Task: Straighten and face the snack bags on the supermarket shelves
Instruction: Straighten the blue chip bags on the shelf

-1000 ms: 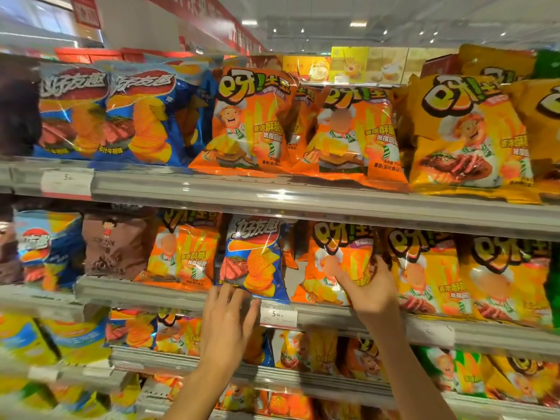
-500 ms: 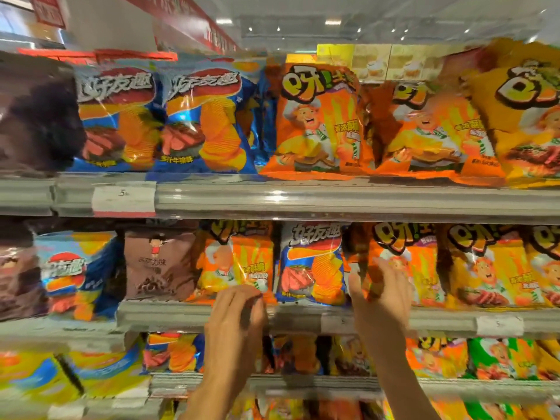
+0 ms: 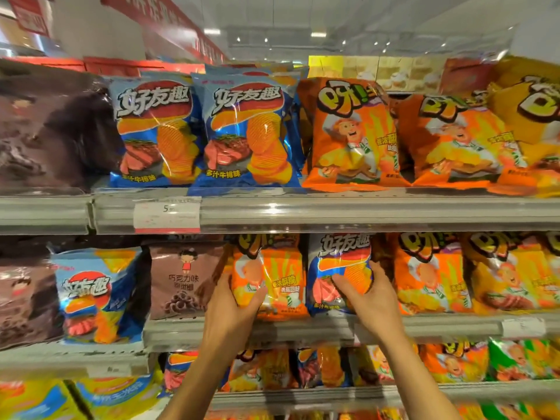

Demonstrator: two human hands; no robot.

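Orange foil is catching the light on the orange snack bag point(image 3: 272, 277), which is standing upright on the middle shelf point(image 3: 303, 330), at about 6 o'clock from frame centre. The left hand point(image 3: 233, 310) is gripping its lower left edge, thumb across the front and fingers curling behind. Touching it at 3 o'clock, one blue chip bag point(image 3: 336, 271) is standing upright; the right hand point(image 3: 371, 301) is clamping its lower right part, thumb on the face and fingers wrapping the right edge.

At 9 o'clock of the orange bag, one brown chocolate bag point(image 3: 183, 280) is standing, then one more blue bag point(image 3: 97, 295) on a lower ledge. At 3 o'clock of the held pair, two orange bags are facing front.

On the upper shelf point(image 3: 333, 212), two blue steak-flavour bags point(image 3: 245, 131) are standing side by side at 11 o'clock, with two orange bags point(image 3: 351, 131) at 1 o'clock. One price label point(image 3: 166, 213) is sitting on the shelf rail. Bottom-shelf bags are blurred; count not determinable.
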